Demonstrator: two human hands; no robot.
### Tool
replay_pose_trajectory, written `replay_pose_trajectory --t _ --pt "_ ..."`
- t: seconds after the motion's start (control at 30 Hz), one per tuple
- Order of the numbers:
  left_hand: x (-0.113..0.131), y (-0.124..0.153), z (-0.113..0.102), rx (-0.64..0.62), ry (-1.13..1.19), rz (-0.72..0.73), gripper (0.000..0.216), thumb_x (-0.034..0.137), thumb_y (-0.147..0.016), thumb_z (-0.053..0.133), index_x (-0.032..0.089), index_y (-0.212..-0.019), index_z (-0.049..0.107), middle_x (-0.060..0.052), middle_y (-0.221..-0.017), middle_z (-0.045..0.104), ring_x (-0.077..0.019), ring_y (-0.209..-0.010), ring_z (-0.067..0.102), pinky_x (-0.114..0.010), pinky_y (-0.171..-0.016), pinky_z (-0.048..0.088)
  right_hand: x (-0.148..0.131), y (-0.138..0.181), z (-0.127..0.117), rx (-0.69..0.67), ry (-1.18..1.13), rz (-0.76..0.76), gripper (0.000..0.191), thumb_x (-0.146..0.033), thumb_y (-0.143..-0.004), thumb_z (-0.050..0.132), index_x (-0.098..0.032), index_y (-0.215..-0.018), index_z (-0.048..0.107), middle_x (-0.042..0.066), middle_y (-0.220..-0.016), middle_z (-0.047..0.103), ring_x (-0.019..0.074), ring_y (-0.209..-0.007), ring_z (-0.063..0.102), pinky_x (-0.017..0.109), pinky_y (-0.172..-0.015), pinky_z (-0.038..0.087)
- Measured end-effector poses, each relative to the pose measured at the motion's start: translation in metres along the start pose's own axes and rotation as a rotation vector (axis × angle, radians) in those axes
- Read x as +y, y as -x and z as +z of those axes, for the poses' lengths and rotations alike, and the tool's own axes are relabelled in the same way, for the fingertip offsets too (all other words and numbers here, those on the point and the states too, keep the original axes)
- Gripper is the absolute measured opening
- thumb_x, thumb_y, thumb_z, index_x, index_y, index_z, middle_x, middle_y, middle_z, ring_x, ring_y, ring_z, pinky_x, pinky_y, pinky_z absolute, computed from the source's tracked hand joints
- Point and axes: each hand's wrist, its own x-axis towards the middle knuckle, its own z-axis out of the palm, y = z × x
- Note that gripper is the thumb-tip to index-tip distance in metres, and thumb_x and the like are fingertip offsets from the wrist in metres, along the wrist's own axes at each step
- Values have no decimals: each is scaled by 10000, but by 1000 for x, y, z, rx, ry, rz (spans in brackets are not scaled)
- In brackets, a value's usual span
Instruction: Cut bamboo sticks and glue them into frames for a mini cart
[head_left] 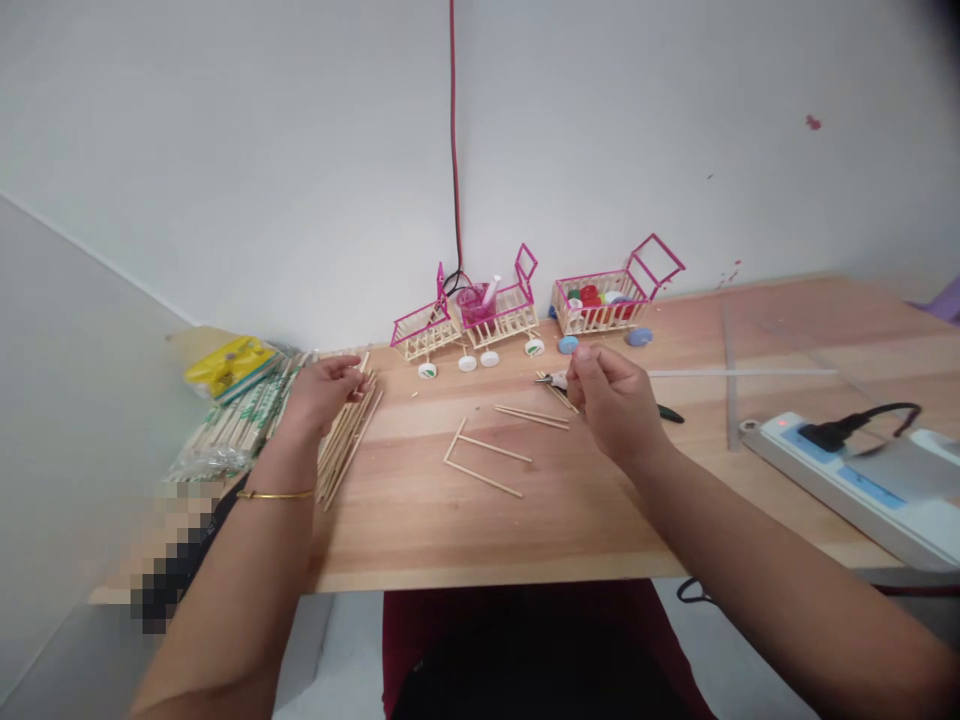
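My left hand (328,392) is over the upper end of a pile of thin wooden sticks (346,450), its fingers loosely bent and apart. My right hand (616,400) is closed in a pinch over the table; whatever is between the fingertips is too small or hidden to name. Just behind it lies a tool with a metal tip (546,380) and a dark handle end (670,413), mostly covered by the hand. Between my hands, sticks form an open three-sided frame with an extra crosspiece (495,448). A few loose sticks (532,416) lie above it.
Small stick carts with pink rims stand along the wall: a left one (426,332), a middle one (499,315) and a right one (600,305). Packaged sticks (232,425) and a yellow bag (229,362) are at left. A power strip (847,480) lies at right.
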Motion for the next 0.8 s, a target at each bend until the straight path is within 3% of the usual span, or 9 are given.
replay_pose_trajectory --t 0.1,0.2,0.3,0.5,0.8 --pt "1 -2 7 -37 289 -25 281 154 -591 641 129 -868 605 11 -682 615 -113 -590 616 -257 -615 512 -1 1 0 -12 28 -5 431 -594 -867 506 -215 -663 485 -59 -494 354 97 -448 303 250 -444 245" --pt "-9 -4 13 36 291 -2 156 158 -608 618 147 -748 548 32 -605 573 -116 -567 614 -246 -585 511 -1 2 -1 -18 54 -1 428 -580 -878 498 -213 -658 491 -54 -499 366 99 -455 310 254 -452 253" --pt "-23 -5 11 93 124 26 99 231 -644 599 162 -678 537 44 -522 523 -116 -523 571 -229 -541 472 -1 2 -1 -27 74 8 432 -564 -888 495 -208 -643 487 -51 -492 376 99 -460 315 256 -461 261" --pt "-34 -2 -6 172 -373 109 193 349 -676 590 163 -630 609 25 -501 525 -108 -477 450 -224 -469 318 0 4 -1 -82 121 -4 401 -527 -893 516 -207 -654 494 -48 -502 385 103 -485 333 260 -483 271" --pt "-27 4 4 -155 -896 82 121 232 -644 576 166 -570 646 -52 -552 599 -178 -566 530 -274 -522 304 -1 3 -3 -53 182 -17 395 -516 -896 512 -208 -650 494 -47 -505 393 101 -469 327 265 -476 272"
